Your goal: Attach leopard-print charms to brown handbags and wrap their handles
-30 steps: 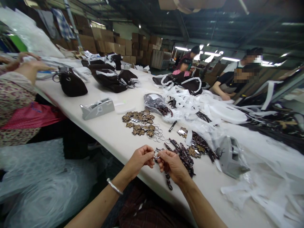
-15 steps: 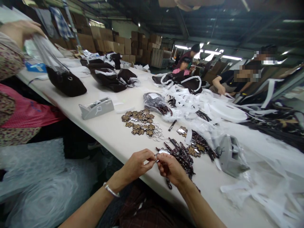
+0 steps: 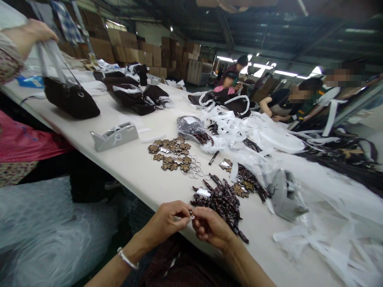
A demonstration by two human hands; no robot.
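My left hand [image 3: 171,220] and my right hand [image 3: 213,228] meet in front of the table edge, fingertips pinched together on a small shiny metal ring [image 3: 192,217]. Fingers cover most of this ring. Just beyond my right hand lies a heap of dark patterned straps [image 3: 223,203], with a silvery piece [image 3: 203,192] on top. Farther up are loose metal key rings [image 3: 196,169] beside a pile of brown spotted flower-shaped charms [image 3: 170,164]. A few more charms [image 3: 241,189] lie right of the straps.
Grey tape dispensers stand at left [image 3: 115,136] and right [image 3: 285,195]. White strips and plastic [image 3: 248,133] cover the table's right side. At left a co-worker's hand [image 3: 37,32] holds a dark bag [image 3: 70,97] by its straps. Bubble wrap [image 3: 60,239] lies below the table.
My two hands are slightly lower and nearer to me, still pinching the small ring together. The view has shifted a little. The co-worker's bag at left appears farther left.
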